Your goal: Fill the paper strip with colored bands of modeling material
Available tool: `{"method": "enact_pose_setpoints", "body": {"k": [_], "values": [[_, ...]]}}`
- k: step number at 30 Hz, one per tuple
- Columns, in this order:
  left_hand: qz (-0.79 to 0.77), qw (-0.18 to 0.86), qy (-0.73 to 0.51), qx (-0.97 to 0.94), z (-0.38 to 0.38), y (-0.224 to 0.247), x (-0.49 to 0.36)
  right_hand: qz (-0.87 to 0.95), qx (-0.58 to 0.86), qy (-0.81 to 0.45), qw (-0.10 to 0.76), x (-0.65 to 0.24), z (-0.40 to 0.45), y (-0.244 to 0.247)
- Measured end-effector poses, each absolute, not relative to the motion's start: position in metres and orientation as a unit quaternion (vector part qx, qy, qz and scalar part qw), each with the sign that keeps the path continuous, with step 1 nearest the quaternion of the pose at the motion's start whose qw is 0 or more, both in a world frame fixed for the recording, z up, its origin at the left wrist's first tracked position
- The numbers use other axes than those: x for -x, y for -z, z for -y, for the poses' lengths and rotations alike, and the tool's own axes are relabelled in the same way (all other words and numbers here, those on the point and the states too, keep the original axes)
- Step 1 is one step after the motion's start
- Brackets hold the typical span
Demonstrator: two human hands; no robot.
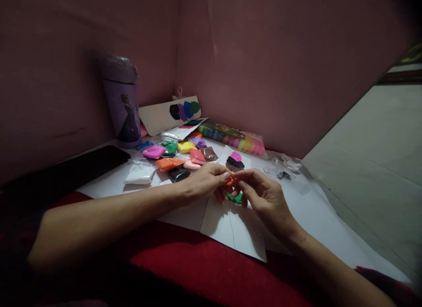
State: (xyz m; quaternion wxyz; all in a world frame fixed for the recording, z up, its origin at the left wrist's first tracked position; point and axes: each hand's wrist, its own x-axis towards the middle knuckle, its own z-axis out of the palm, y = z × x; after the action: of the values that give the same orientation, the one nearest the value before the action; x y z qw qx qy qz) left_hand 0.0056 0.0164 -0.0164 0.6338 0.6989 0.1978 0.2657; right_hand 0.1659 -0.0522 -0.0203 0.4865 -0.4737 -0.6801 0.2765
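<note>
- From where I stand, the left hand has its thumb and fingers closed in a narrow pinch on a small piece of orange clay, so the clay sits right in the grip, held up off the paper.
- The right hand meets it from the other side, fingers curled and fingertips at the clay; how firmly they close, I can't tell.
- To my eye, soft clay like this wants light fingertip pressure: one hand steadying, the other shaping a little at a time, since a hard squeeze would flatten it.
- Just below the grip, the ridged green clay lies on a white card with a thin drawn line. I'd keep knuckles lifted there, as a dragging finger could smear those ridges.
- Just beyond the grip are pink clay, black clay and brown clay, stacked in a column; wrists held high would spare them too.
- Off to the grip's left lie the orange packet and black packet, handy for the left hand.
- Farther beyond, a clear pack of coloured clay rests by the wall.
</note>
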Motion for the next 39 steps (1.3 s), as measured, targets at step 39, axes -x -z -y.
{"method": "enact_pose_setpoints", "body": {"k": [39], "values": [[-0.190,0.471,-0.390,-0.768,-0.007,0.017,-0.010,0.568,0.463,-0.385,0.561,-0.165,0.047,0.017]]}}
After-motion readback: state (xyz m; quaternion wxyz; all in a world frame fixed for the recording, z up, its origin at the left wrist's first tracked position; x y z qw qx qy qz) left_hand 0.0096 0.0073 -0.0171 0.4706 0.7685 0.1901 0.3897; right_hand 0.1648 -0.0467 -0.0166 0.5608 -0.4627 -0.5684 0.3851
